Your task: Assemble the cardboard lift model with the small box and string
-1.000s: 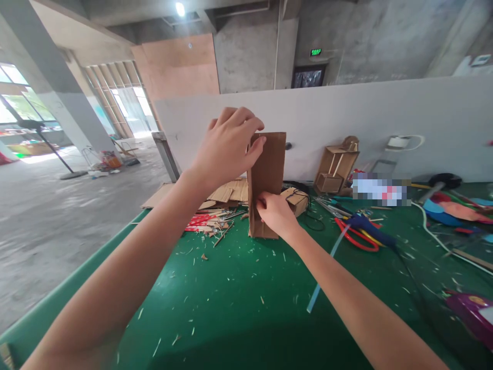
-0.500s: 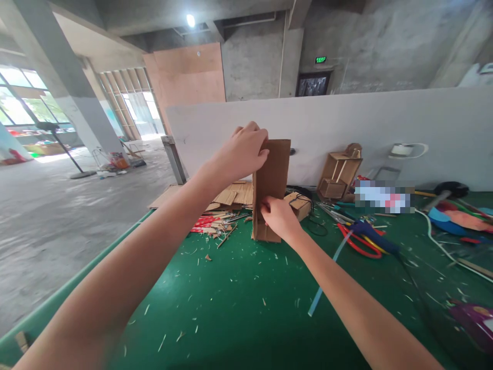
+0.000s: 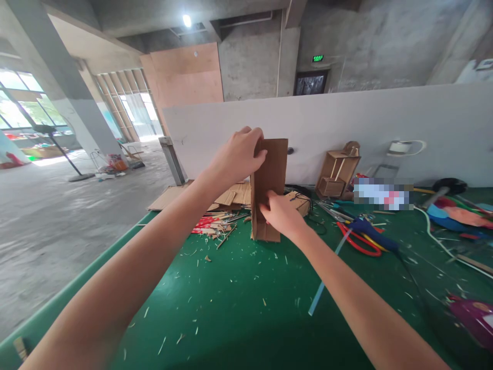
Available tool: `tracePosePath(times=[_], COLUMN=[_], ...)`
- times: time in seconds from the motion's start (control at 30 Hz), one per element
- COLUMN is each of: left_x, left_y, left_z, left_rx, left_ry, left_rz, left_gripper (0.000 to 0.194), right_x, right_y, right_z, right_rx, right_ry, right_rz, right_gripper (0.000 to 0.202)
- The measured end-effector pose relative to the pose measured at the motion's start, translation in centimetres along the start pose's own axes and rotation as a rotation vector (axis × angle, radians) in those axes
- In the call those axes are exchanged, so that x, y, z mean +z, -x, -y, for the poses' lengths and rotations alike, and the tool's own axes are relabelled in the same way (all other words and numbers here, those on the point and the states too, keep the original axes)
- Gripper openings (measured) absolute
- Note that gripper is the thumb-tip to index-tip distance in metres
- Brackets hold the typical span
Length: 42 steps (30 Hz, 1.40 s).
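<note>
Worktop (image 3: 223,303): smooth, glossy green, with a pale partition running behind its far side.
Cardboard piece (image 3: 274,169): stands upright on the worktop, long axis vertical, its open side toward the wearer; a tall flat back panel, a narrow wall along the left and a short ledge at the foot; plain brown, corrugated at the edges.
Left hand (image 3: 244,149): at the upper left corner of the piece, which hangs below and to the right of it; fingers bent over the top edge, thumb on the inner side, pinching the wall.
Right hand (image 3: 283,216): low in front of the back panel, the piece directly beyond it; fingers curled toward the left wall, tips partly hidden, so whether it grips or presses cannot be told.
Glue gun (image 3: 372,235): blue, lying well to the right.
Glue stick (image 3: 318,298): translucent, slim, straight, beside the right forearm.
Thin sticks (image 3: 210,225): loose wooden heap, some under red pieces, left of the cardboard.
</note>
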<state>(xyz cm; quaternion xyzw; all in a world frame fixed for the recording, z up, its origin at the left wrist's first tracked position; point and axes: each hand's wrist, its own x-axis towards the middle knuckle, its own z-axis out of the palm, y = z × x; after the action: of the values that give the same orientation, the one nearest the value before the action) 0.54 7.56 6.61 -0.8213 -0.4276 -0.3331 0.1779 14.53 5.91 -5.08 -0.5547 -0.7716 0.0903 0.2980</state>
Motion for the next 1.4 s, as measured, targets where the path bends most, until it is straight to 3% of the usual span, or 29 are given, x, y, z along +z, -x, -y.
tracePosePath(times=[0.13, 0.23, 0.3, 0.47, 0.6, 0.8, 0.9, 0.97, 1.03, 1.13, 1.27, 1.4], left_x=[0.6, 1.0, 1.2, 1.2, 1.3, 1.4, 1.4, 1.4, 1.4, 1.4, 1.5, 1.7], left_y=[0.4, 0.8, 0.9, 1.0, 1.1, 1.1, 1.0, 1.1, 1.1, 1.1, 1.1, 1.2], left_z=[0.6, 1.0, 1.2, 1.5, 1.7, 1.7, 1.4, 1.2, 1.1, 1.1, 1.2, 1.1], left_rx=[0.013, 0.026, 0.018, -0.006, -0.012, -0.025, -0.014, -0.007, -0.004, -0.005, -0.011, -0.027], left_ry=[0.023, 0.08, 0.105, 0.117, 0.123, 0.13, 0.134, 0.139, 0.141, 0.14, 0.152, 0.163], left_rz=[-0.031, -0.05, -0.058, -0.074, -0.094, -0.076, -0.076, -0.078, -0.081, -0.084, -0.085, -0.086], left_gripper=[0.026, 0.033, 0.039, 0.041, 0.041, 0.04, 0.039, 0.039, 0.038, 0.038, 0.039, 0.041], right_x=[-5.3, -7.4, -6.6, -0.8, 0.7, -0.7, 0.0, 0.8, 1.6, 3.0, 4.5, 4.9], right_y=[0.7, 0.2, -0.5, -1.5, -1.4, -1.0, -0.6, -0.5, -0.5, -0.7, -0.5, -0.2], right_z=[0.0, -2.3, -4.9, -11.2, -13.2, -14.7, -14.4, -13.4, -12.0, -10.7, -11.0, -11.7], right_rx=[-0.083, -0.119, -0.073, 0.147, 0.151, 0.259, 0.323, 0.277, 0.148, 0.036, 0.119, 0.203], right_ry=[-0.134, -0.085, 0.048, 0.309, 0.295, 0.423, 0.559, 0.637, 0.654, 0.593, 0.527, 0.467], right_rz=[0.027, -0.322, -0.41, -0.035, -0.058, -0.229, -0.266, -0.294, -0.242, -0.024, 0.122, 0.103], right_gripper=[0.027, 0.031, 0.029, 0.065, 0.057, 0.055, 0.056, 0.054, 0.051, 0.049, 0.036, 0.043])
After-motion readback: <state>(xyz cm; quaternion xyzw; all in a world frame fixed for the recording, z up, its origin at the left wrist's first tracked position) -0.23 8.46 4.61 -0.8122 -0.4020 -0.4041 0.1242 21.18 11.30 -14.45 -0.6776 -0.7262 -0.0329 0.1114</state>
